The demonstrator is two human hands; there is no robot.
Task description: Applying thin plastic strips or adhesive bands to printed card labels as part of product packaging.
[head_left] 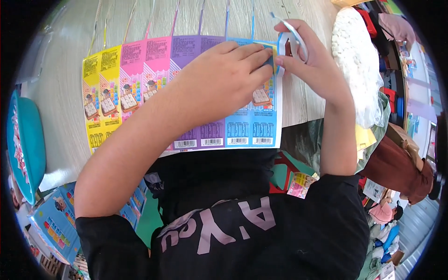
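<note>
Hands (235,70), two; printed sheet (210,130), one

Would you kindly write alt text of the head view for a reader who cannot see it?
A person's left hand lies on a yellow, pink, purple and blue printed sheet on a table, and the right hand is at its right edge, a curled white strip across it. A bag of white pieces lies to the right, a teal basin to the left.
</note>
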